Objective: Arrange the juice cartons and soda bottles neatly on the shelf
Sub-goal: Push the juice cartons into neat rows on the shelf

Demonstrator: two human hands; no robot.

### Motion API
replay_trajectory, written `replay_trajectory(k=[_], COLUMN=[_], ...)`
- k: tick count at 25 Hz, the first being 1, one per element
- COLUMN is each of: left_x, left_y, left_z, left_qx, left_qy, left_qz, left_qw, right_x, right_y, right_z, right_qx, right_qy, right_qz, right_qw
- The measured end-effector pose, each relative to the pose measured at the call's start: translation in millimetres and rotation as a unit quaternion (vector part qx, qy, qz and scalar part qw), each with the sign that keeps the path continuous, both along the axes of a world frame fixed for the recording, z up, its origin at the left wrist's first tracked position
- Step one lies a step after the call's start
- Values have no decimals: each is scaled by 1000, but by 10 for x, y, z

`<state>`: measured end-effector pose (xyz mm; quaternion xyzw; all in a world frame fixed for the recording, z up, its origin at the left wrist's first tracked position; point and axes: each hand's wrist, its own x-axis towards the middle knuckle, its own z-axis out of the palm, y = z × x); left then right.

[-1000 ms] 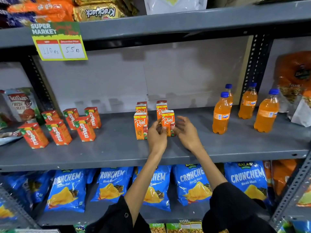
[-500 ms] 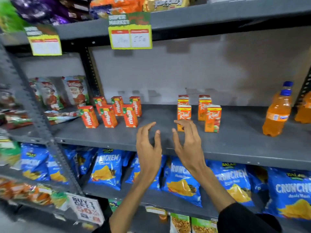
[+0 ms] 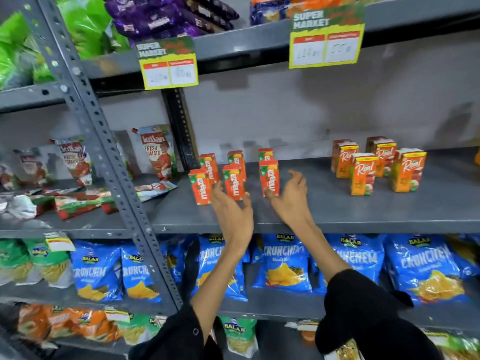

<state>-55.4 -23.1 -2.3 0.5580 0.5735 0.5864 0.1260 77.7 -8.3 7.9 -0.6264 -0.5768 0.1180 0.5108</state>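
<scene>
Six red cartons, two open hands

Six Maaza juice cartons (image 3: pixel 233 181) upright on grey metal shelf (image 3: pixel 337 211), in two rows of three: red-orange, green leaf at top corner, brand name running up the side. Front row nearest the shelf edge; back row partly covered by the front one. Well apart to the right, Real juice cartons (image 3: pixel 362 174): orange-and-red, white script logo, upright, loosely grouped, rear ones half hidden behind front ones.

Left hand (image 3: pixel 232 209) just before the middle front Maaza carton, fingers spread and curled, gripping nothing; fingertips overlapping the carton's lower edge, contact not clear. Right hand (image 3: pixel 291 198) beside the right front Maaza carton, thumb near its base, fingers loosely open, nothing held.

Soda bottles mostly out of frame: only an orange sliver (image 3: pixel 477 158) at the right border, too little to name for sure. Price tags (image 3: pixel 326 40) on the shelf above blurred, figures unreadable. Tomato sauce pouches (image 3: pixel 155 152) in the left bay partly blocked by a perforated upright post (image 3: pixel 104 141). Blue Crunchem chip bags (image 3: pixel 284 268) below, partly covered by both forearms.
</scene>
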Motion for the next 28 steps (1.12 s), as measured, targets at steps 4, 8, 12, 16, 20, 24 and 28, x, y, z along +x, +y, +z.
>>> replay_trajectory(k=[4, 8, 12, 16, 20, 24, 28], left_x=[-76, -148, -282, -295, -300, -300, -298], left_y=[250, 413, 499, 497, 494, 463, 428], left_z=[32, 107, 84, 37, 27, 12, 19], left_qx=[-89, -121, -98, -89, -87, -78, -78], left_qy=[65, 124, 138, 184, 185, 184, 175], left_qz=[-2, 45, 39, 41, 39, 40, 37], left_qw=[994, 984, 985, 978, 978, 979, 981], right_x=[-186, -302, -346, -363, -373, -378, -377], right_y=[262, 356, 369, 317, 274, 267, 279], right_z=[0, -27, -66, -98, -66, -56, -61], right_qx=[-87, -117, -109, -102, -102, -109, -119], right_qy=[5, -42, -97, -164, -185, -200, -207], right_qz=[-74, -145, -164, -153, -149, -148, -151], right_qw=[993, 982, 976, 969, 966, 962, 959])
